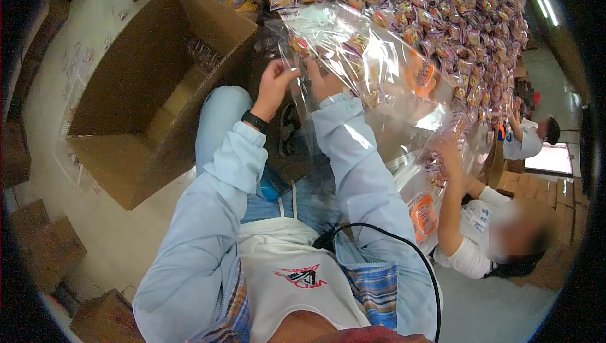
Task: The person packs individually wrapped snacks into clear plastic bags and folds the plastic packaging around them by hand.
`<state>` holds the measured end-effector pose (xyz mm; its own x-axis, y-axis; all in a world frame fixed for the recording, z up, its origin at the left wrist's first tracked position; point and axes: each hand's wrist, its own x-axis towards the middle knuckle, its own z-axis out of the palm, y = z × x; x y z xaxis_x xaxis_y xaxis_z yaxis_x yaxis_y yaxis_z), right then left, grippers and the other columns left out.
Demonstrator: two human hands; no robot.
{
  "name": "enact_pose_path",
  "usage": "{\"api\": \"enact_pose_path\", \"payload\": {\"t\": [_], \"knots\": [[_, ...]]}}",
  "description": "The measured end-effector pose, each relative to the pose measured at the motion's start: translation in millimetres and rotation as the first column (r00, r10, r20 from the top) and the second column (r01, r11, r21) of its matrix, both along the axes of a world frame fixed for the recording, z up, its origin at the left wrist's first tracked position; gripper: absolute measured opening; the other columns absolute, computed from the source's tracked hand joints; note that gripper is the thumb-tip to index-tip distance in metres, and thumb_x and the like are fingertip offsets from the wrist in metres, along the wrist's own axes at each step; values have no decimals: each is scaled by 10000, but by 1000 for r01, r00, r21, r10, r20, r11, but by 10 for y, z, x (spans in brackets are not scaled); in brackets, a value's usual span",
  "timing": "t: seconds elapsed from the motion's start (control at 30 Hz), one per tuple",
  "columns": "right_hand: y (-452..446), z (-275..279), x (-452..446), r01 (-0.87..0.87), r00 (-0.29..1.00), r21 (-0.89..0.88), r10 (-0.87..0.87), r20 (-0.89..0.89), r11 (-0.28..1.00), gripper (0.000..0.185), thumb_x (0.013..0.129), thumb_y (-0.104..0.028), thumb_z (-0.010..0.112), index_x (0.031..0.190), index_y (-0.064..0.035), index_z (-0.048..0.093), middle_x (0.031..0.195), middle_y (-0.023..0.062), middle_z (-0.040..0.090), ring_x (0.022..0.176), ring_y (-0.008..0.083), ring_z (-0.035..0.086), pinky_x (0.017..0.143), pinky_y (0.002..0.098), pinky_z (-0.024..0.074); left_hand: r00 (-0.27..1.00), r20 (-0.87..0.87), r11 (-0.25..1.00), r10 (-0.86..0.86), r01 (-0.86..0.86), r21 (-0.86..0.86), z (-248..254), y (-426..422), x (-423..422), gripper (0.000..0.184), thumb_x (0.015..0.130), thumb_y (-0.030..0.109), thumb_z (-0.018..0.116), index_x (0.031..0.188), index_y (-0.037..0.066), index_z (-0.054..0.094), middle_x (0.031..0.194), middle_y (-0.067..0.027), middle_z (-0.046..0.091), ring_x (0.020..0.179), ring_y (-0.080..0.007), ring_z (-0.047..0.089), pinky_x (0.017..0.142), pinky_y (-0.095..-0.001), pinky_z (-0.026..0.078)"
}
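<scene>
My left hand [273, 90] has its fingers pinched together on the edge of a large clear plastic bag [372, 84]. Just to its right, my right hand [322, 80] is partly behind the film, near the bag's opening, and its fingers are partly hidden by glare. Orange print [421, 73] shows on the bag. A few small wrapped snacks [356, 43] are seen through or beside the film. Beyond the bag lies a large heap of small wrapped snacks [442, 21].
An open cardboard box [136, 75] stands to my left, with some packets inside. At the right a co-worker [464, 229] reaches toward the heap; another person [527, 138] is farther back. Printed bags [423, 213] lie near the co-worker. More boxes [47, 242] stand at the far left.
</scene>
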<state>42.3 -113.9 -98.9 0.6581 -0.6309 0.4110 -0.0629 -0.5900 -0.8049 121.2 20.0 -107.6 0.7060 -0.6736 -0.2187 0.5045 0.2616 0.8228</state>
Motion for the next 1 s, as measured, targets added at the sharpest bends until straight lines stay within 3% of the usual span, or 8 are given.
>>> {"api": "enact_pose_path", "payload": {"t": [0.13,0.3,0.53,0.67,0.7,0.8,0.93,1.0], "knots": [[67,150,-66,-129,992,-82,129,-1,988,375,859,-214,771,1166,-53,628,847,95,650,752,246,642,721,354,540,979,-12,979,203,-204,-18,190,-187,272,355,1009,345,622,1232,72,582,1055,-14,653,893,-103,619,782,-272,502],[52,158,-115,-230,973,-60,229,-25,971,404,839,-167,763,1193,-26,628,987,184,719,911,289,722,771,375,556,998,-20,996,52,-53,-72,167,-264,607,416,1030,385,599,1258,38,576,1068,-47,658,901,-131,641,779,-297,525],[17,-138,57,-324,945,-241,299,-132,915,493,900,-156,711,1347,0,573,1158,209,705,1047,333,703,907,389,554,980,-120,982,157,-168,-87,69,-307,431,778,881,268,811,1437,-26,353,1123,-85,598,915,-155,613,782,-275,510],[111,151,44,-480,876,154,482,30,864,496,921,-122,659,1391,-11,545,1185,217,696,1061,361,698,922,412,546,984,-77,985,159,-164,-60,260,-286,313,855,836,143,835,1475,2,285,1182,-120,584,967,-195,626,813,-310,528],[87,343,-8,-406,889,-67,377,-260,911,611,859,-22,677,1445,-15,503,1315,212,616,1218,326,614,1035,436,468,987,-56,987,150,-153,-57,287,-300,305,864,829,113,834,1481,11,276,1192,-124,581,978,-201,628,820,-315,531],[-24,344,-128,-306,950,-361,308,-53,881,598,820,-73,667,1400,-17,532,1373,209,597,1289,382,566,1066,430,453,978,-141,966,152,-178,-189,532,-390,118,837,842,102,815,1485,30,283,1187,-120,583,986,-199,625,827,-323,533],[-318,672,-484,-340,936,-108,325,-138,934,668,726,16,585,1392,-4,532,1402,220,560,1347,386,496,1155,474,368,953,-289,948,92,-172,-267,560,-768,-263,920,855,151,820,1532,41,208,1126,-79,596,954,-152,597,754,-284,503],[-559,677,-581,-291,948,-322,227,-223,901,603,773,26,572,1374,-19,555,1397,199,572,1314,371,532,1132,462,399,960,-275,977,58,-111,-183,622,-870,-400,967,848,188,834,1532,18,172,1095,-82,603,909,-144,594,671,-278,497]]}}
